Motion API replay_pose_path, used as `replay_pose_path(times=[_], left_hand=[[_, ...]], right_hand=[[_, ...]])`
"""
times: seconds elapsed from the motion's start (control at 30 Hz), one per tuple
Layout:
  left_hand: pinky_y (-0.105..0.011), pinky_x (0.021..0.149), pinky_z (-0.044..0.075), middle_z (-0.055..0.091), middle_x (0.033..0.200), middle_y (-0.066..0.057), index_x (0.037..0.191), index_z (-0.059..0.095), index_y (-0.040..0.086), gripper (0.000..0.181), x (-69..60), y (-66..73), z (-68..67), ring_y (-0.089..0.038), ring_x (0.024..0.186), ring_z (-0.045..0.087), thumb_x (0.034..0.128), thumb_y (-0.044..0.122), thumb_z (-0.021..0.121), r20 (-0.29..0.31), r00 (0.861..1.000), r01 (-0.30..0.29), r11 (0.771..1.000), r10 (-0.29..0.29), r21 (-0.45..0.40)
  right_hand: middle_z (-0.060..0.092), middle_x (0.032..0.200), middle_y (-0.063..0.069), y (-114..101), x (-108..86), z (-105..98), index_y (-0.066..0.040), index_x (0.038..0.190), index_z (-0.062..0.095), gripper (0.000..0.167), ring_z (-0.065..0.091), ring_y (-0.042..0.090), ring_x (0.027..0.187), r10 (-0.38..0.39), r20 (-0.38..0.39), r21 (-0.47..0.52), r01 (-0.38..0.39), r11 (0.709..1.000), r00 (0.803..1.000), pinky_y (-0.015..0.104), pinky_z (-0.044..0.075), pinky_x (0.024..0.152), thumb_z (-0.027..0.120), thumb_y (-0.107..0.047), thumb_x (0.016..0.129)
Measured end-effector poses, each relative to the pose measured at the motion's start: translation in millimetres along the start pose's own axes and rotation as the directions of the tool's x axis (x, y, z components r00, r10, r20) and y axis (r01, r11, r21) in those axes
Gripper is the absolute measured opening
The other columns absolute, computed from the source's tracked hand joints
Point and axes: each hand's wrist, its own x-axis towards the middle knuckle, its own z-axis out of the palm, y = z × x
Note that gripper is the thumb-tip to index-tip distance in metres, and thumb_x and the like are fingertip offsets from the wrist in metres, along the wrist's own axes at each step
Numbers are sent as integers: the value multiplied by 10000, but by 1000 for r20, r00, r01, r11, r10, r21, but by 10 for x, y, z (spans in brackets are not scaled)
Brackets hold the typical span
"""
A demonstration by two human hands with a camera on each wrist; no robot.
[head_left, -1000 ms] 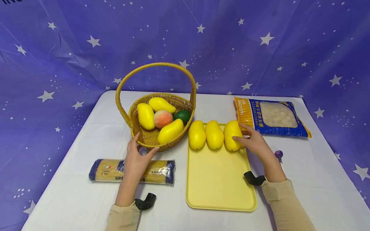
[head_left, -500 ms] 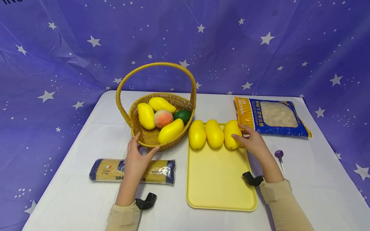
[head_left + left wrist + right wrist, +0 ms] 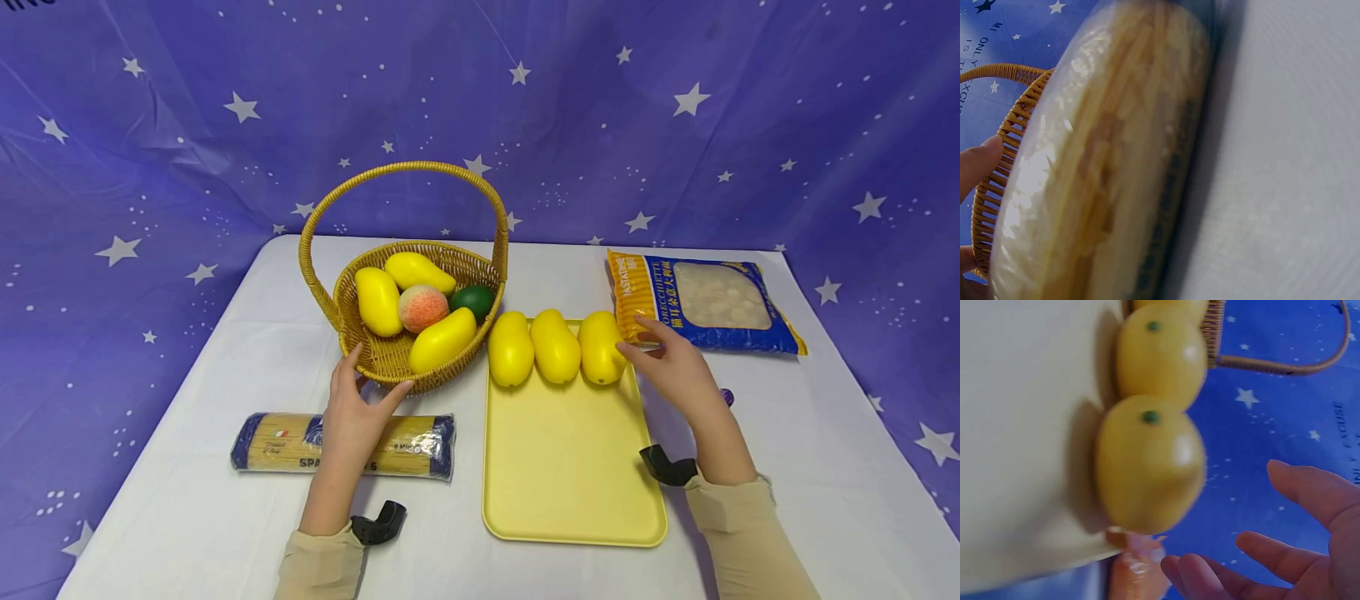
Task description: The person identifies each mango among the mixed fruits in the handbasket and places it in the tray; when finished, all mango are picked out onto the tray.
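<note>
Three yellow mangoes lie side by side along the far end of a yellow tray [image 3: 573, 467]. Just right of the rightmost mango [image 3: 602, 348] is the right hand [image 3: 675, 371], fingers spread and holding nothing; the right wrist view shows a gap between it and that mango [image 3: 1150, 465]. At the near rim of a wicker basket [image 3: 386, 362], the left hand [image 3: 352, 421] rests with thumb and fingers apart, fingertips touching the weave. Inside the basket are three mangoes, a peach [image 3: 423, 308] and a dark green fruit [image 3: 472, 303].
A spaghetti pack [image 3: 277, 442] lies partly under the left forearm and hand. At the back right is a blue and orange pasta bag [image 3: 720, 296], close to the tray's far corner. A lollipop's purple head [image 3: 727, 397] shows beside the right wrist.
The right hand has let go of the rightmost mango and moved slightly right. That mango and the middle one have shifted slightly toward the far edge. The left hand has stayed at the basket.
</note>
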Motion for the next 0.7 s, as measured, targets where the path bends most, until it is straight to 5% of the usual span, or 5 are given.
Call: replay_pose_path(times=[0.4,0.7], left_hand=[[-538,1061,337,162,1572,-140,1555,152,185,1069,3,-16,7,-359,1319,409,757,685,658,10,1000,11,1000,-11,-14],[-553,1056,334,167,1569,-140,1554,162,179,1064,4,-21,8,-353,1317,414,759,682,660,9,1000,2,1000,-2,-18]], right_hand=[[556,1314,171,-570,20,-6,-186,1474,423,654,572,362,1092,-150,-66,84,155,984,987,513,499,883,618,-471,919],[591,1287,95,-1185,162,309,-244,1444,464,608,614,280,1031,-245,104,50,241,969,964,457,488,902,646,-460,905]])
